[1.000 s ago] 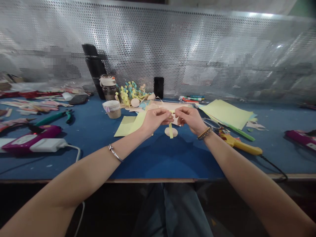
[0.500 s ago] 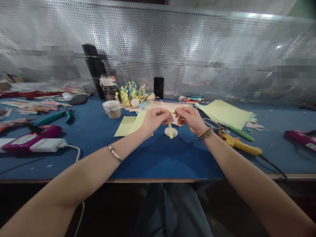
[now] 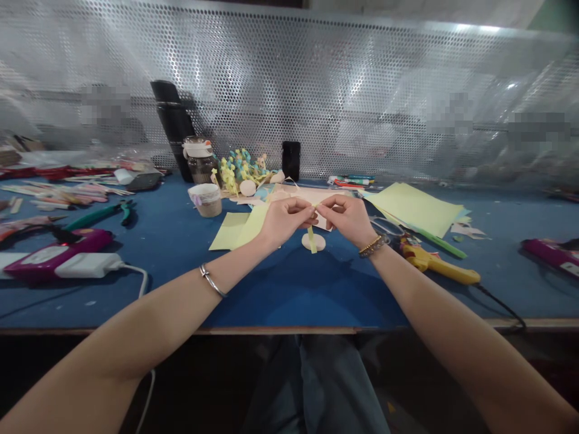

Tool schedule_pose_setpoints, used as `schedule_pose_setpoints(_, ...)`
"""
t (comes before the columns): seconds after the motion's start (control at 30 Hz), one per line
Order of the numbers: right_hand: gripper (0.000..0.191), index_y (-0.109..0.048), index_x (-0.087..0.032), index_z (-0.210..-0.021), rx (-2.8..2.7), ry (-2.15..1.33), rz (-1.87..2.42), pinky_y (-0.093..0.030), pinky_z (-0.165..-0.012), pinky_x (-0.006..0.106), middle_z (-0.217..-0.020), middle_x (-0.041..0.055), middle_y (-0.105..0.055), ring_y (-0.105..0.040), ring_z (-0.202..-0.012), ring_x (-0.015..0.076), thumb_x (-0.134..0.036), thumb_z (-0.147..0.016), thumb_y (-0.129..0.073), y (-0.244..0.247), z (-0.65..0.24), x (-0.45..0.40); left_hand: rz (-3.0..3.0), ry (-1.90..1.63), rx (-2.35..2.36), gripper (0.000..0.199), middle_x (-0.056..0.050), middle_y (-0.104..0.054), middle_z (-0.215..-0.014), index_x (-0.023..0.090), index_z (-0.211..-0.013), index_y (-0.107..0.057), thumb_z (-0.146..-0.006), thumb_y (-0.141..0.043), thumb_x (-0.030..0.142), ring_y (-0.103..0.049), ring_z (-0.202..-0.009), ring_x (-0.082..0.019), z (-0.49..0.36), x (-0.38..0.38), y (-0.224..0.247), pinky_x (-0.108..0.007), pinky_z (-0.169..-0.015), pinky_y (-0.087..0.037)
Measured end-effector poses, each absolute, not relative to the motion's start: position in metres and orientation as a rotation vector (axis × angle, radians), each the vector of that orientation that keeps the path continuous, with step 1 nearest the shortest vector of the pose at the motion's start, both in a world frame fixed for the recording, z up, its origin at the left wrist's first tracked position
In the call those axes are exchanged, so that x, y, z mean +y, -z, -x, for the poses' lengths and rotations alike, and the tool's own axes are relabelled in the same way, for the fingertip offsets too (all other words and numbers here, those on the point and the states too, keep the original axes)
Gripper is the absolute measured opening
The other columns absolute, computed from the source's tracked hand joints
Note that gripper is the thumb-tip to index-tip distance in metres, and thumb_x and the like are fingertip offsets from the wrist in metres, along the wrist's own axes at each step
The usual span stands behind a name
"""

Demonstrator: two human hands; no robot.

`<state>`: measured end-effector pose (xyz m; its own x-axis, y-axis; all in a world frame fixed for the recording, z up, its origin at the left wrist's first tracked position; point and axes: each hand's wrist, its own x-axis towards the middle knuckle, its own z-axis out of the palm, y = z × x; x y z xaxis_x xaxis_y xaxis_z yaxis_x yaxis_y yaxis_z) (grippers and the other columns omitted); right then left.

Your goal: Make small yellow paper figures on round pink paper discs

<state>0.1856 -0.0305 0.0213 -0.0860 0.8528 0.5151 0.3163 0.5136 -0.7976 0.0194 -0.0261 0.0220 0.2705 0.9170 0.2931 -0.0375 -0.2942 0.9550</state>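
A narrow yellow paper strip (image 3: 312, 240) hangs from between my fingertips, its lower end in front of a pale round disc (image 3: 320, 243) on the table. My left hand (image 3: 289, 218) is closed in a pinch on the strip. Meeting it at the fingertips, my right hand (image 3: 344, 218) pinches the strip's upper part. The fingers hide most of that upper part. Left of my hands lie yellow paper sheets (image 3: 230, 230), and behind them is a pale pink sheet (image 3: 332, 194).
A yellow glue gun (image 3: 441, 265), a green-handled tool (image 3: 436, 242) and a stack of yellow paper (image 3: 414, 208) lie to the right. On the left are a paper cup (image 3: 207, 204), pliers (image 3: 94, 216) and a purple power strip (image 3: 63, 253). Behind stand a phone (image 3: 291, 160) and a black flask (image 3: 173, 129).
My right hand has moved slightly left, so its fingertips now meet those of my left hand. The small gap between the hands has closed. The left hand stays almost in place.
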Motion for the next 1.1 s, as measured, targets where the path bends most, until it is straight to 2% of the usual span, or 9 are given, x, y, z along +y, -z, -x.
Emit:
schedule_pose_setpoints(0.1, 0.021, -0.063, -0.016, -0.071, -1.610, -0.643, 1.006, -0.041, -0.041, 0.022, -0.056, -0.0021, -0.057, -0.054, -0.042, 0.0080, -0.037, -0.078, -0.064, -0.021, -0.186, -0.028, -1.513, -1.215, 0.854, 0.017, -0.007, -0.072, -0.081, 0.014, -0.081, -0.064, -0.076, -0.067, 0.030, -0.071, -0.077, -0.017, -0.020, -0.025, -0.022, -0.031, -0.076, -0.057)
schedule_pose_setpoints(0.2, 0.026, -0.064, -0.016, -0.073, -1.530, -0.727, 0.994, -0.038, -0.038, 0.021, -0.061, -0.0013, -0.058, -0.054, -0.041, 0.0068, -0.041, -0.080, -0.060, -0.020, -0.188, -0.024, -1.455, -1.225, 0.850, 0.018, -0.007, -0.072, -0.082, 0.014, -0.081, -0.064, -0.076, -0.068, 0.031, -0.071, -0.077, -0.016, -0.020, -0.022, -0.021, -0.029, -0.076, -0.057)
schedule_pose_setpoints(0.3, 0.027, -0.065, -0.017, -0.076, -1.499, -0.800, 0.992, -0.038, -0.038, 0.020, -0.065, -0.0014, -0.058, -0.054, -0.042, 0.0058, -0.044, -0.078, -0.064, -0.019, -0.189, -0.022, -1.444, -1.223, 0.840, 0.020, -0.007, -0.072, -0.083, 0.014, -0.083, -0.065, -0.076, -0.069, 0.033, -0.071, -0.078, -0.016, -0.019, -0.019, -0.019, -0.028, -0.076, -0.057)
schedule_pose_setpoints(0.7, 0.028, -0.065, -0.018, -0.074, -1.541, -0.852, 0.972, -0.038, -0.039, 0.021, -0.059, -0.0018, -0.058, -0.052, -0.044, 0.0066, -0.046, -0.075, -0.067, -0.018, -0.188, -0.023, -1.423, -1.233, 0.842, 0.019, -0.006, -0.071, -0.082, 0.014, -0.080, -0.065, -0.074, -0.070, 0.032, -0.071, -0.078, -0.017, -0.020, -0.020, -0.020, -0.030, -0.078, -0.056)
schedule_pose_setpoints(0.9, 0.025, -0.067, -0.017, -0.078, -1.608, -0.721, 1.006, -0.040, -0.042, 0.023, -0.050, -0.0024, -0.057, -0.052, -0.042, 0.0090, -0.042, -0.076, -0.068, -0.020, -0.187, -0.027, -1.469, -1.224, 0.819, 0.016, -0.006, -0.071, -0.079, 0.014, -0.079, -0.064, -0.076, -0.068, 0.030, -0.071, -0.076, -0.016, -0.019, -0.024, -0.022, -0.029, -0.075, -0.057)
schedule_pose_setpoints(1.1, 0.018, -0.064, -0.017, -0.073, -1.656, -0.439, 1.042, -0.044, -0.045, 0.024, -0.071, 0.0020, -0.065, -0.054, -0.046, 0.0083, -0.035, -0.076, -0.066, -0.021, -0.181, -0.033, -1.540, -1.235, 0.800, 0.015, -0.006, -0.070, -0.074, 0.013, -0.078, -0.064, -0.075, -0.068, 0.028, -0.070, -0.072, -0.017, -0.019, -0.027, -0.023, -0.030, -0.072, -0.058)
